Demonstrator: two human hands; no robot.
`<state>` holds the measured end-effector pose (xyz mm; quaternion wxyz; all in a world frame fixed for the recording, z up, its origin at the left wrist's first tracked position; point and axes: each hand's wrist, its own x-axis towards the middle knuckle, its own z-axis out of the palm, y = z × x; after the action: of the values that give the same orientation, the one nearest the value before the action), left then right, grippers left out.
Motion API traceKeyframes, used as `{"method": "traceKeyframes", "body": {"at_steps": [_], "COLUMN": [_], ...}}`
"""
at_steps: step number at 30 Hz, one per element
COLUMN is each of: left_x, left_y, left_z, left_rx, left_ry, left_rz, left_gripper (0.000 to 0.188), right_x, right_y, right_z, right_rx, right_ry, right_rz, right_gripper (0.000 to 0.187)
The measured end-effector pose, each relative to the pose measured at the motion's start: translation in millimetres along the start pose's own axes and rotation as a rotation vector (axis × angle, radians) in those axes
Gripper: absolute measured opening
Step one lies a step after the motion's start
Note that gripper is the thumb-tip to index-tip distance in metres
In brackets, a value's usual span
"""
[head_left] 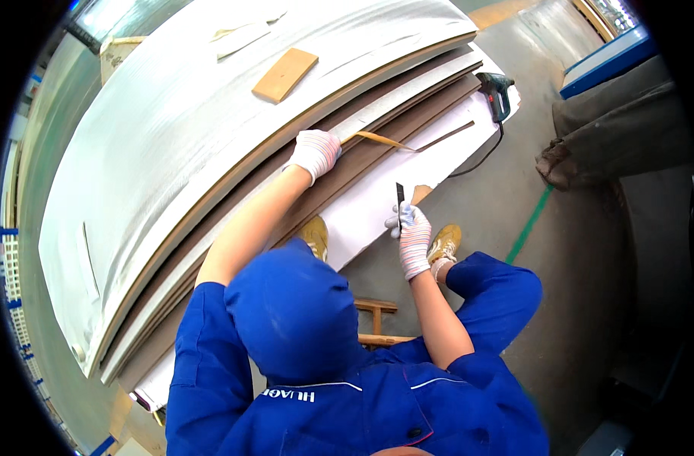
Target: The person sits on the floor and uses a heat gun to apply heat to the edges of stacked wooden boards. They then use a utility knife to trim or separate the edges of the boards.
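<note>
My left hand, in a striped white glove, is closed on a thin edging strip at the edge of the stacked panels. The strip's free end twists from tan to dark brown and reaches right over a white sheet. My right hand, gloved too, grips a knife with a dark blade pointing away from me. It is held above the white sheet's near edge, apart from the strip. The top panel has a whitish face; brown and grey ones lie under it.
A tan block lies on the top panel. At the stack's right end rests a dark corded power tool. Another person's dark trouser legs are at the right. A wooden stool frame shows below me; a green line crosses the grey floor.
</note>
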<state>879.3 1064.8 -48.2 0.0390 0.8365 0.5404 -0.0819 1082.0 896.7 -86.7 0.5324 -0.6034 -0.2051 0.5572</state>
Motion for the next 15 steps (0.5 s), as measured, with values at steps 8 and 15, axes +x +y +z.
{"method": "traceKeyframes", "body": {"at_steps": [8, 15], "left_x": [2.3, 0.5], "left_y": [-11.5, -9.7], "left_z": [16.0, 17.1], "left_rx": [-0.004, -0.073], "left_ry": [0.162, 0.167], "left_rz": [0.297, 0.200], "left_gripper": [0.012, 0.017], "right_x": [56.1, 74.6], "right_y": [19.1, 11.7], "right_z": [54.8, 82.5], "right_rx": [-0.063, -0.068], "right_ry": [-0.115, -0.065], "right_rz": [0.100, 0.086], "right_gripper": [0.034, 0.032]}}
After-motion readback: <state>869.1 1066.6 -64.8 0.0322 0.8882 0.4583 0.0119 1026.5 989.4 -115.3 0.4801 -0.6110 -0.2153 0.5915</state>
